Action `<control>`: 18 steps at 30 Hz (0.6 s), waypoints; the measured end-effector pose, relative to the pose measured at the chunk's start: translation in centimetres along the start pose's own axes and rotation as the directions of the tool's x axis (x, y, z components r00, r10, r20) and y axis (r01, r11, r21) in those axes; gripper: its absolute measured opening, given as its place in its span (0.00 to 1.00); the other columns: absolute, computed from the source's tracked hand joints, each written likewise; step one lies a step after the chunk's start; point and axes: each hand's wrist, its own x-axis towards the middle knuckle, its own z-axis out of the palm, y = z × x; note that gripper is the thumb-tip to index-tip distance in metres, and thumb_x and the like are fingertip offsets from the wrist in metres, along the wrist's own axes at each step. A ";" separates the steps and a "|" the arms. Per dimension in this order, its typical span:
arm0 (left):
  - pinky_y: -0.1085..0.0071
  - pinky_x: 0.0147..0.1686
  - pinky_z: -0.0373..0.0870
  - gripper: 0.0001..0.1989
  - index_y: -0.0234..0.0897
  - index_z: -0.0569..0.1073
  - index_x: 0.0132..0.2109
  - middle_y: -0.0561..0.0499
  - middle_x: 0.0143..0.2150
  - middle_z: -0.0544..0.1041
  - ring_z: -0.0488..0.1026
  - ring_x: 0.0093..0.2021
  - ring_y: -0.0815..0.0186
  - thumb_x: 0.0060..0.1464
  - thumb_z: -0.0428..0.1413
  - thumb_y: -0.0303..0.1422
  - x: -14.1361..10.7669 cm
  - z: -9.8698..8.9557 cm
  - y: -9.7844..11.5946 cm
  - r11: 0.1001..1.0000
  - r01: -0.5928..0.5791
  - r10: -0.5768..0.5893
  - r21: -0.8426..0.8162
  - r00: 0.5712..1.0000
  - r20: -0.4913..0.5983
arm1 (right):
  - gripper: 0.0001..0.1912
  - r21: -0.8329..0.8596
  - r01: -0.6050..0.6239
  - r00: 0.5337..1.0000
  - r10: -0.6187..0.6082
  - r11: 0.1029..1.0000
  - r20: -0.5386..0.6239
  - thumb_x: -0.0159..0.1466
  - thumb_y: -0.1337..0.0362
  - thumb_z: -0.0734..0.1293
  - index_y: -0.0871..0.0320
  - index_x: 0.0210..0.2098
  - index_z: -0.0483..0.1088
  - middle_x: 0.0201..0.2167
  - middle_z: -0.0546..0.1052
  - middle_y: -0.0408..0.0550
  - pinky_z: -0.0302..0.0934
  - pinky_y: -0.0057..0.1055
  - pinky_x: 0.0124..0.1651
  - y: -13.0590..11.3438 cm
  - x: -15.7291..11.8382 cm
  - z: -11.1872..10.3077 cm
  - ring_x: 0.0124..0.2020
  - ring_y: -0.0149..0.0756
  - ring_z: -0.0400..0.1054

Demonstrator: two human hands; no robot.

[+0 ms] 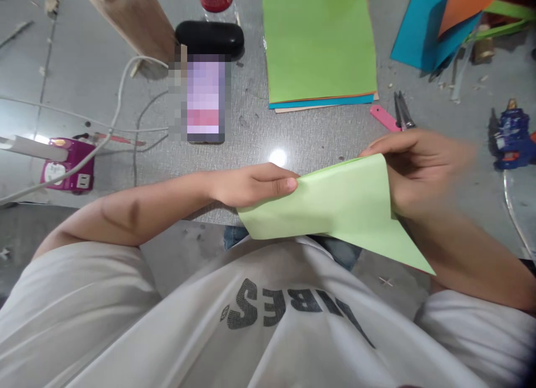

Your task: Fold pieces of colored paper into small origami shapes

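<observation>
A sheet of light green paper [326, 201], folded over on itself, is held up at the table's near edge, in front of my shirt. My left hand [257, 186] grips its left end with the thumb on top; the other fingers are hidden behind the sheet. At the right end, my right hand [419, 167] is closed around the paper's edge, its outer side blurred and some fingertips out of sight. A pointed flap of the paper hangs down to the right, below that hand.
A stack of coloured sheets [320, 47] lies ahead, with scissors [403, 111] and a pink cutter [384, 118] nearby. Blue and orange paper [414, 30] and a blue glue gun [511, 134] are right. Left are a phone [205, 97], a black case [209, 37] and a purple power adapter [69, 164] with cables.
</observation>
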 end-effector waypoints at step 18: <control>0.66 0.38 0.81 0.24 0.39 0.91 0.49 0.46 0.43 0.90 0.84 0.39 0.59 0.81 0.67 0.56 -0.1 -0.5 -0.1 0.977 -0.066 0.073 0.205 0.997 -0.029 | 0.07 -0.027 -0.198 0.975 0.200 0.980 0.093 0.66 0.61 0.93 0.45 0.42 0.98 0.37 0.93 0.48 0.76 0.36 0.36 -2.8 -0.2 -0.6 0.33 0.39 0.85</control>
